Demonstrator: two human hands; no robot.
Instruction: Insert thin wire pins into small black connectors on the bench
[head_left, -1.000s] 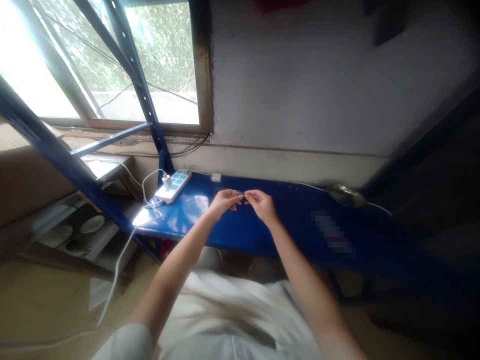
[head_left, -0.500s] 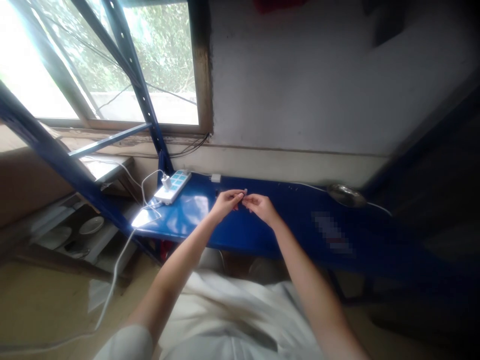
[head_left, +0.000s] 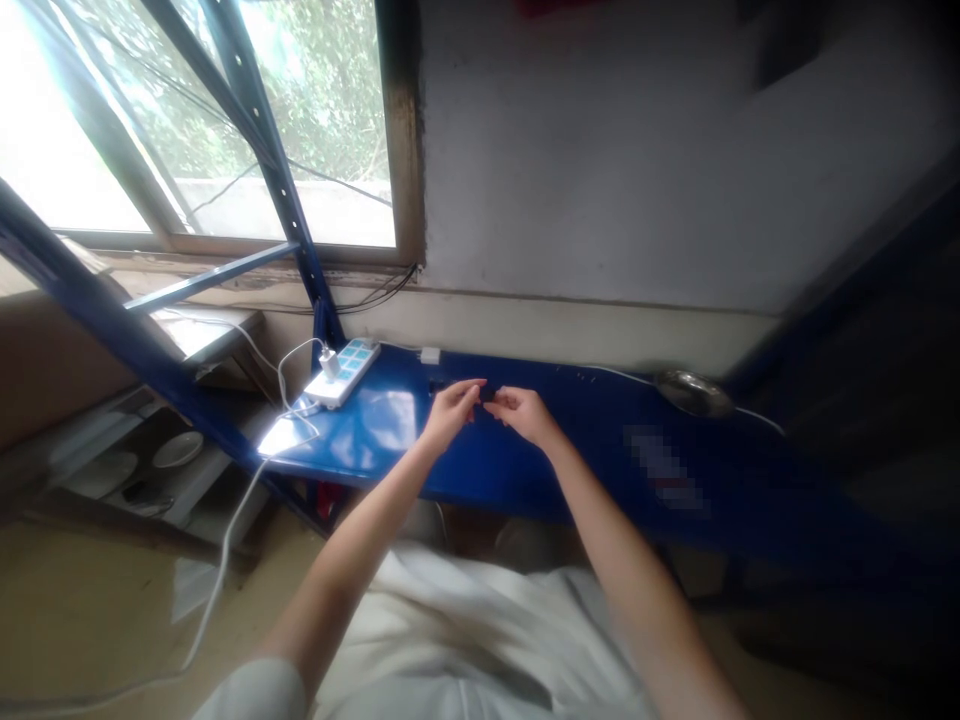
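Observation:
My left hand (head_left: 451, 410) is held over the blue table (head_left: 570, 450), its thumb and fingers drawn together in a pinch. Just to its right, my right hand (head_left: 523, 413) has its fingertips closed in the same way. A narrow gap separates the two sets of fingertips. Whatever the fingers hold is too small and dark to make out. A small dark item (head_left: 435, 384) lies on the table behind my left hand, partly covered by it.
A white power strip (head_left: 343, 374) with a plugged-in white charger (head_left: 328, 362) rests at the table's left end. A white block (head_left: 430, 355) sits by the wall. To the right is a shiny metal dish (head_left: 691, 393). Blue rack posts (head_left: 289, 215) rise on the left.
My fingertips, which met around a tiny pale piece, have moved slightly apart. That pale piece no longer shows between them. The view has shifted a little.

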